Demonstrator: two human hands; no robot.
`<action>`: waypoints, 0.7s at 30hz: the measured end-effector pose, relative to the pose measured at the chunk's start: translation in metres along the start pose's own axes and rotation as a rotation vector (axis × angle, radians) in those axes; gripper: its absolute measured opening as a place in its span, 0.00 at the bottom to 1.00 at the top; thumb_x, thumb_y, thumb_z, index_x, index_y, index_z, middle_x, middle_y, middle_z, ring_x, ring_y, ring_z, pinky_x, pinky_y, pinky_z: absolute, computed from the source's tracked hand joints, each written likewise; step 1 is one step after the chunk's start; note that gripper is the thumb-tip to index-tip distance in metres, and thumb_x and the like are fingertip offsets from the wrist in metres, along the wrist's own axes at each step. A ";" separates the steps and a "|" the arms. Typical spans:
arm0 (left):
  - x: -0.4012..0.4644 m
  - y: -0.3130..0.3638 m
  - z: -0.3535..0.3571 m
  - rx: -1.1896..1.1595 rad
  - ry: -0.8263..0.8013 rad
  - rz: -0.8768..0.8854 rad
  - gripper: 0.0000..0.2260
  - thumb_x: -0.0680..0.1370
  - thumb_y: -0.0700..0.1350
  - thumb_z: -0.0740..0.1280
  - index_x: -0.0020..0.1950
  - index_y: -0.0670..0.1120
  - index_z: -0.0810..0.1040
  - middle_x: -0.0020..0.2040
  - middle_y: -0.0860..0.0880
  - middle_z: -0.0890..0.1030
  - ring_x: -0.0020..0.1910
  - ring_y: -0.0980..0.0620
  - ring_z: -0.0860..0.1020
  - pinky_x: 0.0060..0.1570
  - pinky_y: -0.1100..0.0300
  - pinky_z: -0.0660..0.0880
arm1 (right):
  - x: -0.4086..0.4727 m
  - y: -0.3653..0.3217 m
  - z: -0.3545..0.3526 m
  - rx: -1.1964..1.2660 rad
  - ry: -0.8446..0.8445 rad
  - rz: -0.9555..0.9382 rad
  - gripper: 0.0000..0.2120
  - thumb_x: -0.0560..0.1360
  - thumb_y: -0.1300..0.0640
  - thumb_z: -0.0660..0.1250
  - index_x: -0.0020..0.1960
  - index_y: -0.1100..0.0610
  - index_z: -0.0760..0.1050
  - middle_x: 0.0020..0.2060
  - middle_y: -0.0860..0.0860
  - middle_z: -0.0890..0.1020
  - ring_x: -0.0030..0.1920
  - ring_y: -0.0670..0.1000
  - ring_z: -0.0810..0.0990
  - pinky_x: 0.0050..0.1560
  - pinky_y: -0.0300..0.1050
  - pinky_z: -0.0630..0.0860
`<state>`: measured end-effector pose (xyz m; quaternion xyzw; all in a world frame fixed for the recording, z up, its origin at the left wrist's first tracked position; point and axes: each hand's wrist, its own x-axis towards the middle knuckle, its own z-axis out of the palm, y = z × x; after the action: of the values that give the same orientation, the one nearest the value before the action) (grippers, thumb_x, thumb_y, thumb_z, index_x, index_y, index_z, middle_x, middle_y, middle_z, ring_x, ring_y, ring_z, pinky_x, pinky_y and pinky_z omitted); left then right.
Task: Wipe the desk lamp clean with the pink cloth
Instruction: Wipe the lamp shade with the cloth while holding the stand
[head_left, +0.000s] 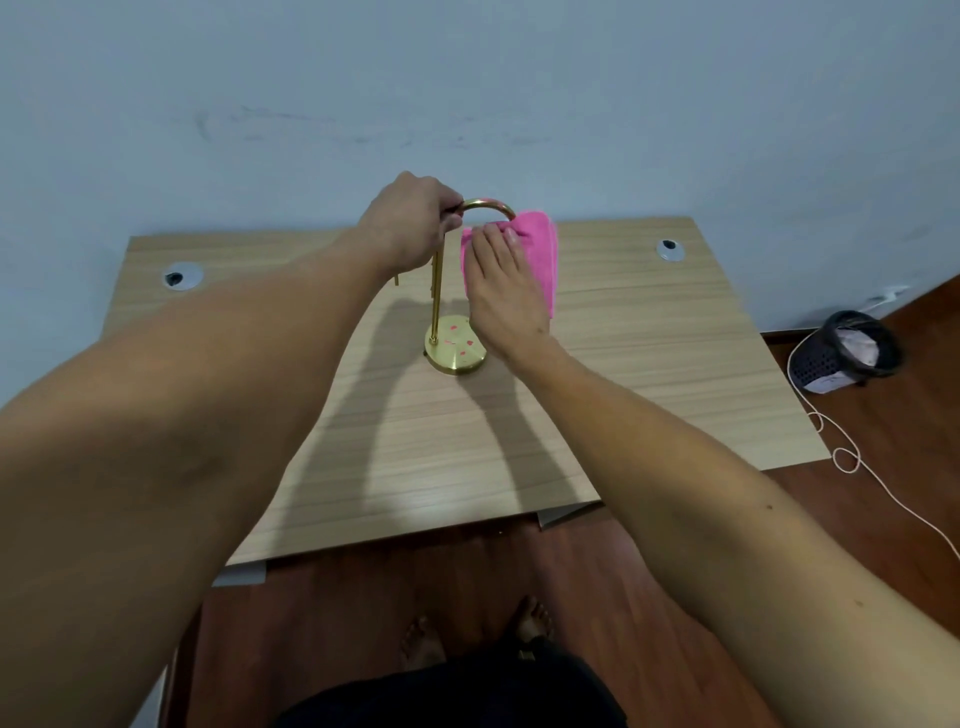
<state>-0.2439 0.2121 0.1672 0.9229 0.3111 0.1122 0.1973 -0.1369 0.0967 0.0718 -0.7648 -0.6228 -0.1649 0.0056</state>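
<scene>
A gold desk lamp stands in the middle of the wooden desk, with a round base (457, 349), a thin upright pole and a curved top arch (485, 204). My left hand (413, 221) grips the left end of the arch. My right hand (506, 283) presses the pink cloth (540, 249) against the right end of the arch, and the cloth hangs down behind my fingers. Whatever hangs at the arch's right end is hidden by the cloth. Pink reflections show on the base.
The light wooden desk (649, 364) stands against a pale wall, with cable holes at its left (181, 276) and right (670, 250). A dark mesh bin (844, 351) and a white cord (852, 457) lie on the brown floor to the right. My bare feet (478, 634) are below the desk's front edge.
</scene>
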 end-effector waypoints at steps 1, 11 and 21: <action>0.000 0.000 0.000 0.003 0.000 0.007 0.09 0.83 0.43 0.64 0.49 0.43 0.82 0.42 0.40 0.82 0.46 0.37 0.79 0.51 0.45 0.79 | 0.006 -0.002 -0.002 -0.061 -0.013 -0.020 0.28 0.80 0.66 0.52 0.80 0.71 0.58 0.78 0.66 0.65 0.82 0.64 0.58 0.84 0.58 0.47; 0.001 -0.003 0.000 0.004 -0.004 0.033 0.08 0.83 0.43 0.64 0.49 0.44 0.82 0.40 0.41 0.81 0.43 0.38 0.77 0.46 0.48 0.77 | -0.009 0.010 -0.004 -0.525 -0.139 -0.309 0.26 0.86 0.52 0.51 0.79 0.65 0.65 0.81 0.62 0.64 0.83 0.63 0.56 0.84 0.60 0.45; 0.002 -0.005 0.002 -0.004 0.010 0.025 0.08 0.83 0.43 0.63 0.48 0.44 0.81 0.39 0.43 0.78 0.43 0.40 0.75 0.47 0.48 0.76 | 0.010 0.008 -0.018 -0.435 -0.109 -0.231 0.25 0.85 0.58 0.48 0.77 0.71 0.62 0.75 0.67 0.69 0.79 0.67 0.63 0.83 0.62 0.53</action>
<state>-0.2446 0.2164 0.1638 0.9258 0.3000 0.1199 0.1963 -0.1315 0.1009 0.0931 -0.6796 -0.6553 -0.2530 -0.2114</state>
